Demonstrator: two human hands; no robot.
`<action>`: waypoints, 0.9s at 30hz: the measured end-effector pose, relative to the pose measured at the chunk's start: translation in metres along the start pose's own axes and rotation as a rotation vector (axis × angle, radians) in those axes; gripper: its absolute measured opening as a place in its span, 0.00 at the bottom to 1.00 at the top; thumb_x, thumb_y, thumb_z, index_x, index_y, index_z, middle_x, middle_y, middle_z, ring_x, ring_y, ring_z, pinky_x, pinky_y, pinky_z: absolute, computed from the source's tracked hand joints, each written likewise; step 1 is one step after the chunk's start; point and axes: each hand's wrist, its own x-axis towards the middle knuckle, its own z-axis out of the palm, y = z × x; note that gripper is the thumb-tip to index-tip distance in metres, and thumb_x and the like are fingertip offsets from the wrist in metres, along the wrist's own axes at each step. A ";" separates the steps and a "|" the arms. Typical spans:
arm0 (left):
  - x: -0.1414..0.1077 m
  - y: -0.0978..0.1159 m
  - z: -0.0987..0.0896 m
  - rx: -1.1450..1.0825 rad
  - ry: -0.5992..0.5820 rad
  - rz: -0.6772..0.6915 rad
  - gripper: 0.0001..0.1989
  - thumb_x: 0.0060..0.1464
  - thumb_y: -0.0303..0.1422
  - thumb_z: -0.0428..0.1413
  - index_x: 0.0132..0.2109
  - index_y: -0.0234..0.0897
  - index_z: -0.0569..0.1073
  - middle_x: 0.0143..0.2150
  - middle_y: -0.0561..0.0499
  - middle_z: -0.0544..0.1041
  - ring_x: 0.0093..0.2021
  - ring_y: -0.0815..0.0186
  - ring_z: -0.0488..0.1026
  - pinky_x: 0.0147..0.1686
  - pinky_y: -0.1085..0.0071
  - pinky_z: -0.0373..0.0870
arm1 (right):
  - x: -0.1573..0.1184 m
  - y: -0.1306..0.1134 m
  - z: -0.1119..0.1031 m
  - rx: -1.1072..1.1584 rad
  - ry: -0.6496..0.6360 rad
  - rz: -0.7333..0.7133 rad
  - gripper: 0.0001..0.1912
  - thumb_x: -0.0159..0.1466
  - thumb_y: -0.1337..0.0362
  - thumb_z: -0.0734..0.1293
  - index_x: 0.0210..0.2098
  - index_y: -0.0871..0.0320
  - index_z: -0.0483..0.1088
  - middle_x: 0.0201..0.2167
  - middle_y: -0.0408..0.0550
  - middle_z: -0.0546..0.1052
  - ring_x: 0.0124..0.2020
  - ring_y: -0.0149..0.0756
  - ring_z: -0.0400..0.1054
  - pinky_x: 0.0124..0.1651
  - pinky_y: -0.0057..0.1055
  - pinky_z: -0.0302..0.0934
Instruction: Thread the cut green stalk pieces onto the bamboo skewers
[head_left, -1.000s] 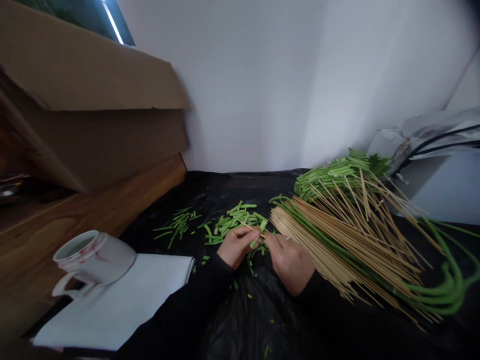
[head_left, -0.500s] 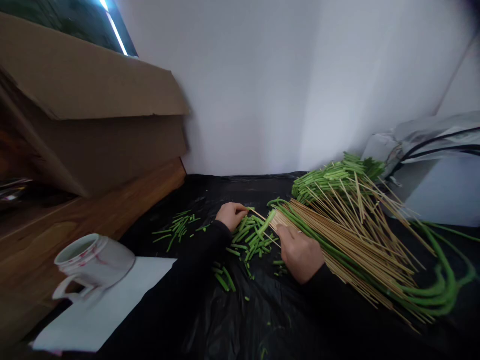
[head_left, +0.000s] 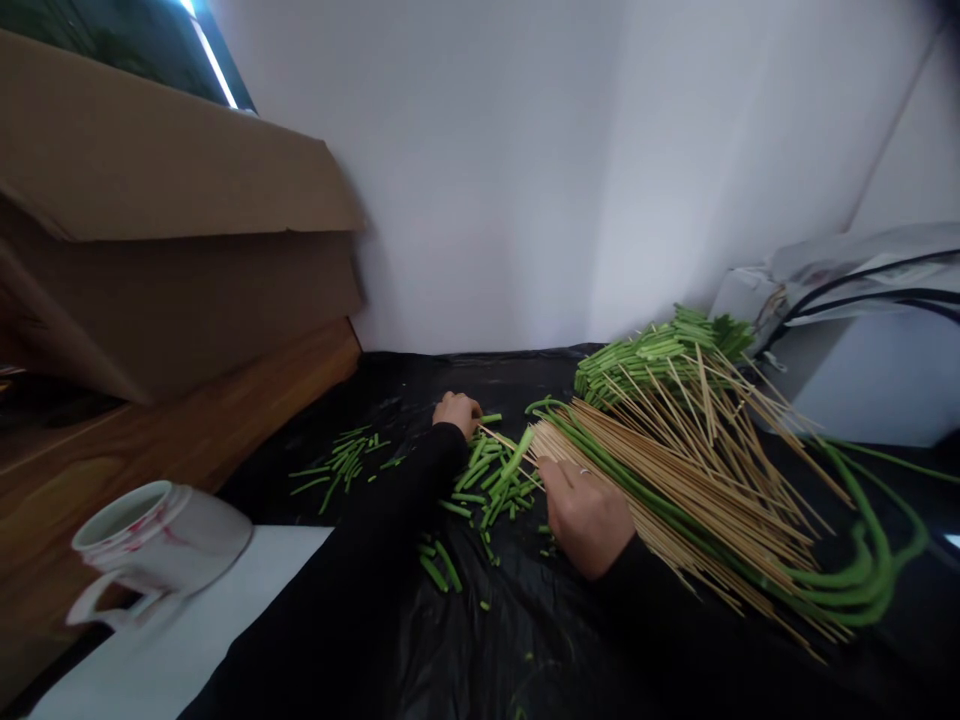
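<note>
My right hand (head_left: 589, 512) is closed on a thin bamboo skewer (head_left: 498, 436), whose tip points left toward my other hand. A longer green bean piece (head_left: 517, 455) lies across the skewer near my right fingers; whether it is pierced I cannot tell. My left hand (head_left: 456, 412) is at the far edge of the pile of cut green bean pieces (head_left: 491, 480), fingers curled downward beside one piece (head_left: 490, 418). What those fingertips hold, if anything, is hidden. Beside my right hand lies a large bundle of bamboo skewers (head_left: 675, 500), with long uncut beans (head_left: 645, 490) across it.
Stacked green bean pieces (head_left: 637, 362) lie behind the skewers. A smaller group of cut pieces (head_left: 345, 462) is at left on the black plastic sheet (head_left: 495, 660). A white mug (head_left: 169, 545) rests on white paper (head_left: 289, 545); a cardboard box (head_left: 225, 310) stands behind.
My left hand has moved off the skewer's tip to the far side of the bean pile, fingers turned down. My right hand keeps its hold. The whole view has shifted slightly.
</note>
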 end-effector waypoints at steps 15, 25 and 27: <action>-0.122 0.004 -0.036 -1.259 0.021 -0.228 0.20 0.42 0.36 0.64 0.43 0.31 0.77 0.36 0.46 0.79 0.33 0.67 0.73 0.33 0.74 0.68 | -0.005 -0.005 0.005 0.079 0.148 -0.069 0.13 0.64 0.72 0.57 0.44 0.61 0.70 0.25 0.44 0.72 0.25 0.30 0.63 0.28 0.30 0.47; -0.123 0.007 -0.032 -1.806 -0.208 -0.458 0.08 0.52 0.25 0.57 0.41 0.29 0.77 0.39 0.41 0.78 0.33 0.70 0.75 0.32 0.78 0.72 | -0.003 -0.005 0.001 0.091 0.123 -0.051 0.12 0.64 0.71 0.57 0.40 0.59 0.71 0.24 0.44 0.71 0.24 0.31 0.63 0.28 0.31 0.46; -0.123 0.008 -0.031 -1.827 -0.194 -0.485 0.08 0.53 0.23 0.56 0.41 0.29 0.77 0.38 0.41 0.78 0.33 0.69 0.76 0.34 0.77 0.73 | -0.003 -0.004 0.000 0.085 0.114 -0.053 0.12 0.63 0.71 0.57 0.40 0.58 0.71 0.24 0.44 0.71 0.24 0.31 0.62 0.28 0.31 0.46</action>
